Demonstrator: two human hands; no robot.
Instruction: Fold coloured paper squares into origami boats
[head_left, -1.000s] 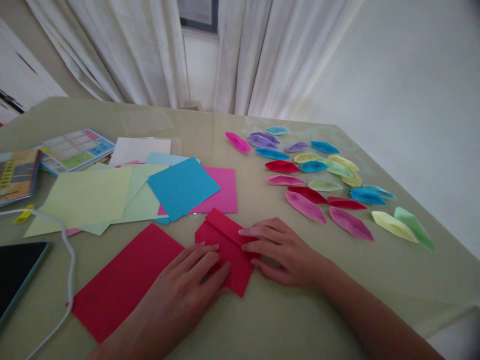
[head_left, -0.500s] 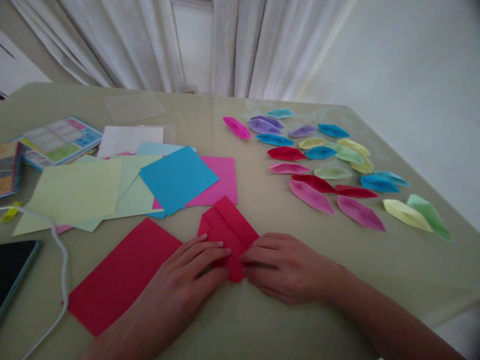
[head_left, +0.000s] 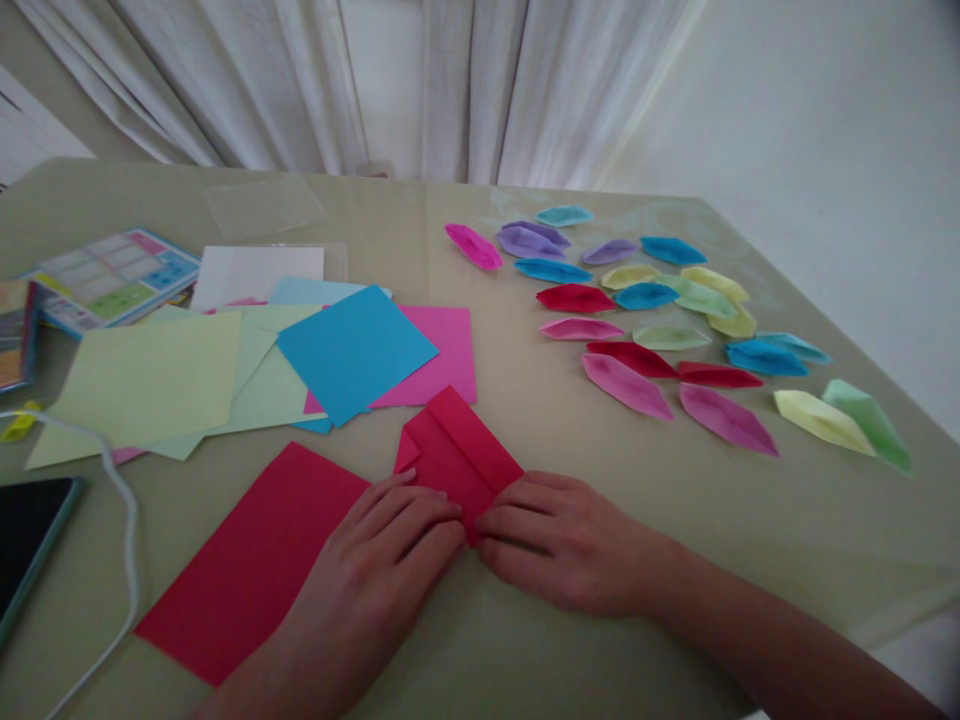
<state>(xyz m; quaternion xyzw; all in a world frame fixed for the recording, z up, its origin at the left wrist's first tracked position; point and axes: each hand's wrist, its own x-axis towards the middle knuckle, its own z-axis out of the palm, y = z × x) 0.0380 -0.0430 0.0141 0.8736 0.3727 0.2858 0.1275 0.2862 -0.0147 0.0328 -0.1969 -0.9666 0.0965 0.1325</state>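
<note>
A partly folded sheet of red paper (head_left: 460, 450) lies flat on the table, with a folded band along its upper right edge and a small folded flap at its left corner. My left hand (head_left: 390, 560) is closed on its lower left edge, fingertips pressing near the bottom point. From the other side, my right hand (head_left: 562, 535) pinches the lower right edge. The fingertips of both hands almost meet at the near corner, which they largely cover. Beside my left forearm lies a larger red sheet (head_left: 255, 560), partly under that arm.
Loose coloured sheets, including a blue square (head_left: 356, 352) and a pale yellow sheet (head_left: 157, 380), overlap at the left. Several folded paper boats (head_left: 626, 385) spread across the right. A white cable (head_left: 129, 540) and a dark-screened device (head_left: 34, 540) lie at the left edge.
The near corner of the red paper has been folded up, and both hands' fingertips have drawn closer together over it. The view has shifted slightly.
</note>
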